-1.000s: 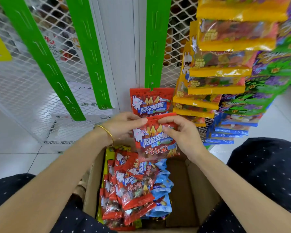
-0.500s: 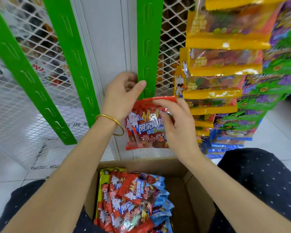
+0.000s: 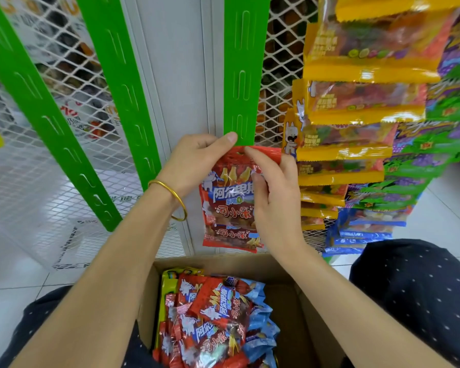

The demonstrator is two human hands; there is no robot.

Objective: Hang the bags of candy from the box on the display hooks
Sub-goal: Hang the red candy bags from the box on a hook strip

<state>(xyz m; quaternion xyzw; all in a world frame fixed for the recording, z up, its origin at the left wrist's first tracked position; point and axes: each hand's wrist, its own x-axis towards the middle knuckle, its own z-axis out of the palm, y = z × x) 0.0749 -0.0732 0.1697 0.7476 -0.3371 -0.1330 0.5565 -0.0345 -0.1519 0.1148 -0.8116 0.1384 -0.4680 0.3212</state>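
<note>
ok so the red bag [image 3: 227, 200] is up at the bottom end of the middle strip [image 3: 241, 75], top edge right under the left thumb, and both hands have it: left hand [image 3: 197, 160] pinches the top-left corner, thumb over curled fingers, and right hand [image 3: 274, 197] has its index along the top edge and thumb on the front, so fingers are narrow and clamped on the foil both sides. Can't see the hook or the hang hole at all, the hands cover it, so no idea if it's actually on. That's my worry tbh: let go too soon and it just drops toward the box [image 3: 223, 260] below, or it catches by a sliver of the hole and the header tears. There also looks to be an other bag [image 3: 229, 239] hanging right behind, its lower edge poking out underneath, so a hard push could knock that off, and the strip looks like thin plastic that might swing away instead of taking the hole. The yellow bags [image 3: 356, 107] sit just beside the right hand, easy to bump. Room-wise: white mesh [image 3: 284, 49] panels with a plain post [image 3: 175, 75] between, two side strips [image 3: 112, 75] to the left, pale tiled floor [image 3: 11, 274], and the box sits between the person's knees [image 3: 422, 301] with a pile [image 3: 213, 314] of red and blue bags left to hang
</note>
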